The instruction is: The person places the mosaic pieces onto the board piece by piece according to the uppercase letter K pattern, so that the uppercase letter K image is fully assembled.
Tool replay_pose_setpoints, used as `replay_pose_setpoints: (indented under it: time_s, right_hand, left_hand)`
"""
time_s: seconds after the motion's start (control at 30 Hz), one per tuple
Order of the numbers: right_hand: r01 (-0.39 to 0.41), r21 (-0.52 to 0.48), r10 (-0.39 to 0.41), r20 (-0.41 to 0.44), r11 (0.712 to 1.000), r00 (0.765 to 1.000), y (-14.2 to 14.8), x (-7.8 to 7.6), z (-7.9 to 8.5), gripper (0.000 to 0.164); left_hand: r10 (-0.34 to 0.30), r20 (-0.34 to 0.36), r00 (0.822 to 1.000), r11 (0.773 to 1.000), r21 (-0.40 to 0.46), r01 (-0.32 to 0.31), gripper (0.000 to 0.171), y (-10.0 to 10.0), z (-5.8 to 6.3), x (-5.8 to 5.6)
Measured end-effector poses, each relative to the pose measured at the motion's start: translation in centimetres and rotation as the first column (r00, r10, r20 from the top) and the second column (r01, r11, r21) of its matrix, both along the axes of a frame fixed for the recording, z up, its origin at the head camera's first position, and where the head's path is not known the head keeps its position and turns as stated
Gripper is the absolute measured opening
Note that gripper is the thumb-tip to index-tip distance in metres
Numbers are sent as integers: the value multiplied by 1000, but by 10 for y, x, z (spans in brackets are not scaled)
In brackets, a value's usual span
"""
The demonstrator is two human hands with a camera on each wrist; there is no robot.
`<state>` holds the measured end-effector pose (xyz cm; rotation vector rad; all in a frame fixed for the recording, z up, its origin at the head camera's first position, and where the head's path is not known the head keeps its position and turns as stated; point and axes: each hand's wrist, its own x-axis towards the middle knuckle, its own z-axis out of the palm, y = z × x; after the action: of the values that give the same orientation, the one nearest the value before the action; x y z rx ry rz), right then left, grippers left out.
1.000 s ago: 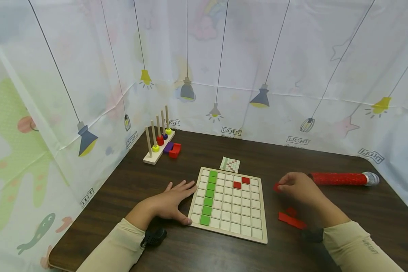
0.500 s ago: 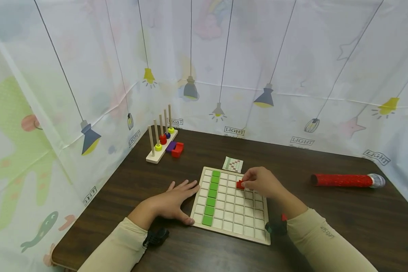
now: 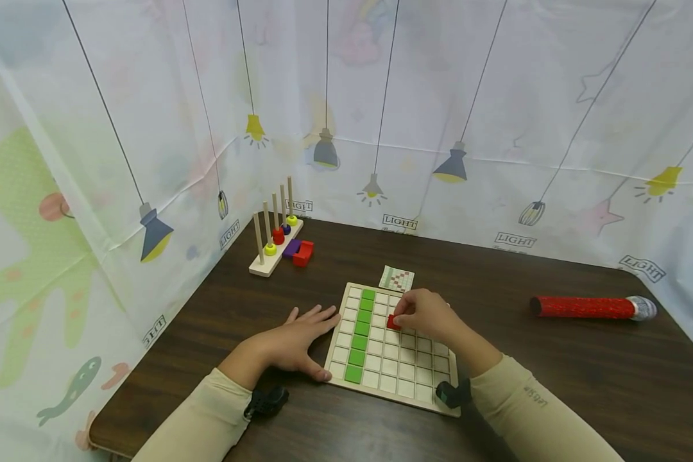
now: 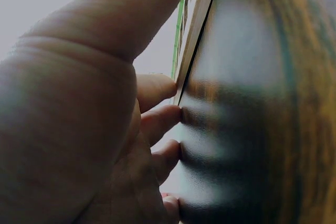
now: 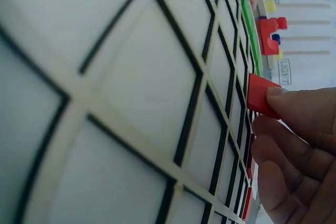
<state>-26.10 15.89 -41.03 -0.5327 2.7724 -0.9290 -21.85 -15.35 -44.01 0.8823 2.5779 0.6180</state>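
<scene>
My right hand (image 3: 430, 316) pinches a red square tile (image 3: 392, 322) between thumb and fingers, over the upper middle of a wooden grid board (image 3: 373, 382). The right wrist view shows the red tile (image 5: 261, 94) tilted, one edge at the grid, with two more red tiles (image 5: 249, 203) lying in cells beyond the fingers. A column of green tiles (image 3: 357, 342) runs down the board's left part. My left hand (image 3: 291, 343) lies spread at the left side of the board, thumb at the near left corner. In the left wrist view its fingertips (image 4: 170, 114) touch the table by the board's edge.
A small pattern card (image 3: 396, 279) lies just behind the board. At the back left stands a wooden peg stand (image 3: 260, 267) with coloured beads, beside red (image 3: 303, 254) and purple blocks (image 3: 292, 248). A red glittery tube (image 3: 589, 307) with a silver end lies at the right.
My right hand has moved left from the table beside the board to over the grid, carrying a red tile, then slightly further left and nearer. The left hand stays in place.
</scene>
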Motion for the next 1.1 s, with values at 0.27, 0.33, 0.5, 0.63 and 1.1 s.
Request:
replay_pose_setpoints:
  time_s: [0.27,0.33,0.5,0.63,1.1]
  right_hand:
    - [8,106,-1,-60,994,998,-4,3,-1,5]
    - [4,136,6,-68,991,998,-4,4,-2,7]
    - [-5,177,20,-82,984,996,-6,9,-3,15]
    - [-3,196,21,-90,981,996,-8,12,-4,17]
    - [-11,195,32,-104,981,994,10,17,3,32]
  left_hand:
    - [-6,9,1000,1000,17,6,112,-1,1,1]
    - [-10,10,1000,1000,19,9,112,0,1,1]
    - [-9,11,1000,1000,25,9,112,0,4,1]
    - [-7,11,1000,1000,25,7,111,0,4,2]
    - [-6,17,1000,1000,12,5,112,1,3,1]
